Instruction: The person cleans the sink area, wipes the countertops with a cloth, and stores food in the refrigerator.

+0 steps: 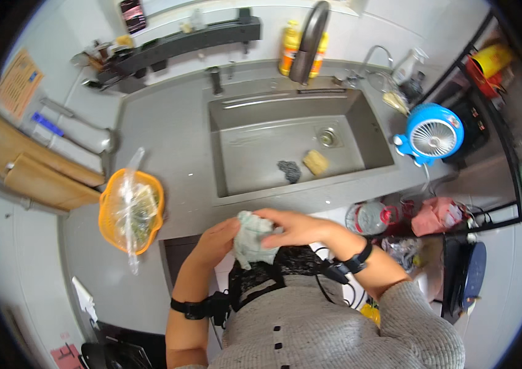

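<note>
A crumpled pale green-white cloth is held between my two hands, in front of my waist and just short of the counter edge. My left hand grips its left side. On the other side my right hand has its thumb and fingers around the cloth's right edge. Beyond them lies the grey sink, with a yellow sponge and a dark steel-wool scourer on its floor near the front wall. A dark faucet rises behind the basin.
On the left counter stands an orange plastic basket holding greens and clear plastic. A blue fan sits right of the sink. Yellow bottles stand behind the faucet. A large clear bottle is on the lower right shelf.
</note>
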`<action>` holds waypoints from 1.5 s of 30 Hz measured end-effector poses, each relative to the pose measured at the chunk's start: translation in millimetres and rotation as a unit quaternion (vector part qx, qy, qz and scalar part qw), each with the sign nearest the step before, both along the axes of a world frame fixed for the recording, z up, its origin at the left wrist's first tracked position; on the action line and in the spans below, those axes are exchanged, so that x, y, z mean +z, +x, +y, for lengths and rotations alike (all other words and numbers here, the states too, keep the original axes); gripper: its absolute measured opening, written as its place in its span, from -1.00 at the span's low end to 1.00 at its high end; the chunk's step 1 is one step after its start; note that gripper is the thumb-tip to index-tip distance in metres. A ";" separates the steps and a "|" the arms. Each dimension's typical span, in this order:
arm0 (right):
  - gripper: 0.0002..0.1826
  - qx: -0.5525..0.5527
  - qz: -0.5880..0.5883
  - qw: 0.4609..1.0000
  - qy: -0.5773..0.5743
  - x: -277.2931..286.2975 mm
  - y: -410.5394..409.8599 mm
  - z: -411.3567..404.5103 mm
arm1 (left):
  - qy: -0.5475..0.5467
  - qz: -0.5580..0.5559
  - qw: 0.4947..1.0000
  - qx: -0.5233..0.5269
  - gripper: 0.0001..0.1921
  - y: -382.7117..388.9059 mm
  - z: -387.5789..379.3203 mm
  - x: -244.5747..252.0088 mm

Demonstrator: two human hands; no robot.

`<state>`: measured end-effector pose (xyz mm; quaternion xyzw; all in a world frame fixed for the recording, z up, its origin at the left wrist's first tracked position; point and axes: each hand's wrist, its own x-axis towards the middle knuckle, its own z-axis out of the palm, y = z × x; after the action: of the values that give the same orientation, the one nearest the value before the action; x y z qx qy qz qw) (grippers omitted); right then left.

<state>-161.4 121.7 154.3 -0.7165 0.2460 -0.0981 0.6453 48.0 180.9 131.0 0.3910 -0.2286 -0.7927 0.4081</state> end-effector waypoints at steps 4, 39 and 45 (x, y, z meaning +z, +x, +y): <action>-0.53 -0.056 0.132 0.984 -0.102 -18.7 6.0 14.4 | -0.168 -0.201 0.959 -0.113 -0.68 -5.7 -6.8 -8.5; -0.42 0.012 0.188 0.841 -0.507 -126.0 83.7 -8.3 | 0.126 -0.310 0.910 0.246 -0.85 133.6 132.3 -60.9; -0.45 0.134 0.020 0.826 -0.547 -138.2 167.0 -11.5 | 0.123 -0.184 0.876 0.429 -0.78 132.5 116.0 -56.9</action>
<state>5.6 110.3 16.1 -0.9799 0.0664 -0.1144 0.1496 180.4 296.9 74.2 0.6364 -0.0099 -0.4757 0.6071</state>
